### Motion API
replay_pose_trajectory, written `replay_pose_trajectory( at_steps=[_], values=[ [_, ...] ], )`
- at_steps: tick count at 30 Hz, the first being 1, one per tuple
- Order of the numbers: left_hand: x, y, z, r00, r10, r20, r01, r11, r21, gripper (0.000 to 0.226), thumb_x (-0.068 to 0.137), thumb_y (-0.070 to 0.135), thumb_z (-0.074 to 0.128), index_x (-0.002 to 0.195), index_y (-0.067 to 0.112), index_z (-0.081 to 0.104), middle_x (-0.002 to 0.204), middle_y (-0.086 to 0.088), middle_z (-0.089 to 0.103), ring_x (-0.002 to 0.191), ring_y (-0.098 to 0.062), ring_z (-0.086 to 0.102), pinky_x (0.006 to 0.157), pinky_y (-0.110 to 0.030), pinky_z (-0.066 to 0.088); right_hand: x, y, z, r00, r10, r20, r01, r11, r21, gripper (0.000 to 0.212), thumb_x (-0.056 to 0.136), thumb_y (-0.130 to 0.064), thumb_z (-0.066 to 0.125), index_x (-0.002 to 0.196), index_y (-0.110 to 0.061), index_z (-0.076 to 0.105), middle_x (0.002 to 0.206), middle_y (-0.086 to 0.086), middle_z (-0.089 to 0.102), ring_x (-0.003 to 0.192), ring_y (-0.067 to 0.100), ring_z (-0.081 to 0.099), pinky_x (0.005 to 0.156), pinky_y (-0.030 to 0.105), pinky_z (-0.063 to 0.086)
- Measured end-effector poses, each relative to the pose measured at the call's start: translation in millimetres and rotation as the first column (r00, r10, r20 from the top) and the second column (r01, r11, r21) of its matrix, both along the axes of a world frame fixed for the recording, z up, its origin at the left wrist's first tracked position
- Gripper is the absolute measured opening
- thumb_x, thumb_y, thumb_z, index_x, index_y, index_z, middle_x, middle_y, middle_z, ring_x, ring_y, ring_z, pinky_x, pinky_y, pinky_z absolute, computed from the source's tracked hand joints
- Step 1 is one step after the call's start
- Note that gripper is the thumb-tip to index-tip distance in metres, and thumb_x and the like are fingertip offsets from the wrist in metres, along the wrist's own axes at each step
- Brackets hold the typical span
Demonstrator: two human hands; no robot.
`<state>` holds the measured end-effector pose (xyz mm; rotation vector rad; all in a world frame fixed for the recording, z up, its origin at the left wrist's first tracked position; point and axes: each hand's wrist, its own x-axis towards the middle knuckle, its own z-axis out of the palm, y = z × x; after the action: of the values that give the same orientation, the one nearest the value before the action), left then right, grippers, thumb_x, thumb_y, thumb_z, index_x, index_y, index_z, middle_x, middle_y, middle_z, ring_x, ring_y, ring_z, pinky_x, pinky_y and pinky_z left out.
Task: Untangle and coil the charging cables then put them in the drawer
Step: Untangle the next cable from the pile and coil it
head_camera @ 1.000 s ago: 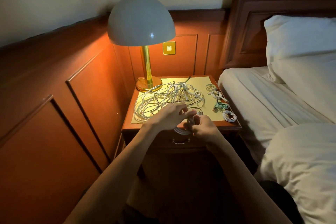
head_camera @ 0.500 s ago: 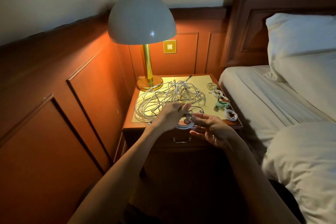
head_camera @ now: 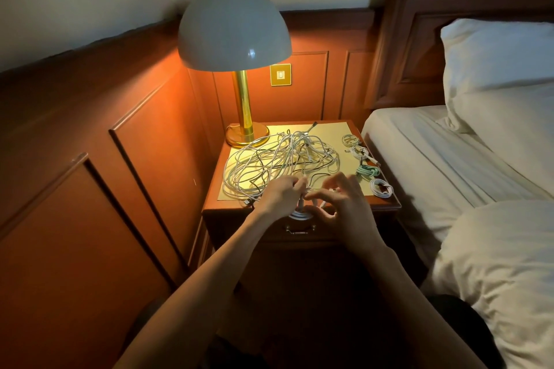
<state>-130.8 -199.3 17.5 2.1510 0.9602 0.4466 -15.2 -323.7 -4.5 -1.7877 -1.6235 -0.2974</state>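
Observation:
A tangle of white and black charging cables (head_camera: pixel 278 159) lies on the yellow mat of the nightstand (head_camera: pixel 215 207). Several coiled cables line the mat's right edge: a pale one (head_camera: pixel 350 139), a white one (head_camera: pixel 361 153), a green one (head_camera: pixel 368 171) and a white one (head_camera: pixel 381 187). My left hand (head_camera: pixel 280 196) pinches a small white cable coil (head_camera: pixel 299 213) over the nightstand's front edge. My right hand (head_camera: pixel 341 204) pinches the cable's loose end beside the coil, its other fingers spread. The drawer with its metal handle (head_camera: pixel 299 229) is closed below my hands.
A gold lamp (head_camera: pixel 244 105) with a white dome shade stands at the nightstand's back left. Wood panelling runs along the left. A bed with white sheets (head_camera: pixel 443 159) and pillows (head_camera: pixel 494 57) flanks the right side.
My right hand turned from palm-up to palm-down and moved in over the coil. The coil stays in my left hand at the front edge.

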Motion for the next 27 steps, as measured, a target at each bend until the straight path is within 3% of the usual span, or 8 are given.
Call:
replay_pose_trajectory(
  at_steps=[3,6,8,15,18,20,23,27],
  values=[
    [0,5,0,0.999,0.046,0.02,-0.045,0.998,-0.036,0.053,0.106,0.042,0.038,0.065,0.016,0.059,0.09,-0.008,0.073,0.063,-0.015,0.056,0.054,-0.027,0.037,-4,1,6,0.994,-0.102,0.027,0.102,0.995,-0.014,0.026,0.077,-0.042,0.081,0.096,-0.026,0.08,0.102,-0.001,0.055,0.099,0.016,0.044,0.073,0.027,0.046],
    [1,4,2,0.998,0.056,0.007,-0.056,0.998,-0.015,0.055,0.105,0.043,0.04,0.062,0.014,0.059,0.081,-0.007,0.072,0.063,-0.019,0.06,0.056,-0.028,0.041,-16,6,11,0.979,-0.2,-0.029,0.197,0.977,-0.076,0.028,0.082,-0.043,0.077,0.102,-0.024,0.079,0.104,-0.001,0.054,0.099,0.012,0.04,0.079,0.026,0.039],
    [2,3,3,0.997,0.066,0.038,-0.064,0.997,-0.052,0.053,0.104,0.046,0.043,0.069,0.011,0.064,0.083,-0.009,0.073,0.074,-0.024,0.067,0.068,-0.034,0.05,-24,6,15,0.961,-0.257,-0.103,0.246,0.963,-0.108,0.031,0.084,-0.048,0.073,0.103,-0.025,0.078,0.106,0.0,0.053,0.104,0.017,0.045,0.083,0.029,0.044],
    [-2,8,-5,0.988,0.061,0.139,-0.017,0.953,-0.302,0.055,0.096,0.053,0.056,0.081,0.001,0.07,0.09,-0.021,0.074,0.067,-0.03,0.064,0.079,-0.054,0.056,-32,9,36,0.906,-0.336,-0.256,0.22,0.893,-0.392,0.03,0.083,-0.044,0.077,0.102,-0.021,0.078,0.12,0.003,0.048,0.118,0.022,0.045,0.091,0.032,0.047],
    [0,7,-2,0.986,0.061,0.155,-0.009,0.948,-0.317,0.052,0.096,0.051,0.057,0.081,0.002,0.068,0.086,-0.021,0.073,0.065,-0.026,0.063,0.078,-0.051,0.058,-33,19,35,0.887,-0.36,-0.289,0.191,0.856,-0.48,0.025,0.087,-0.04,0.075,0.101,-0.02,0.078,0.118,0.004,0.053,0.11,0.022,0.052,0.094,0.036,0.05],
    [-1,6,-1,0.984,0.051,0.17,-0.001,0.959,-0.283,0.048,0.096,0.051,0.057,0.075,0.008,0.067,0.077,-0.012,0.074,0.062,-0.022,0.063,0.07,-0.043,0.056,-29,25,29,0.861,-0.359,-0.36,0.147,0.854,-0.499,0.016,0.088,-0.035,0.074,0.096,-0.022,0.08,0.107,0.006,0.065,0.096,0.021,0.061,0.083,0.032,0.051],
    [-4,9,0,0.99,0.04,0.135,-0.022,0.991,-0.13,0.048,0.095,0.055,0.056,0.067,0.016,0.06,0.07,-0.002,0.071,0.055,-0.012,0.056,0.054,-0.025,0.042,-28,22,24,0.749,-0.32,-0.58,0.024,0.888,-0.459,0.012,0.092,-0.022,0.071,0.097,-0.017,0.08,0.09,0.003,0.075,0.083,0.017,0.068,0.066,0.026,0.047],
    [1,11,-6,0.989,0.097,0.108,-0.105,0.992,0.072,0.045,0.101,0.047,0.051,0.072,0.014,0.064,0.073,0.004,0.07,0.059,-0.009,0.062,0.043,-0.012,0.037,-36,18,30,0.436,-0.255,-0.863,-0.094,0.941,-0.326,0.019,0.098,-0.022,0.061,0.094,-0.01,0.076,0.095,0.006,0.074,0.101,0.022,0.066,0.081,0.035,0.049]
  ],
)
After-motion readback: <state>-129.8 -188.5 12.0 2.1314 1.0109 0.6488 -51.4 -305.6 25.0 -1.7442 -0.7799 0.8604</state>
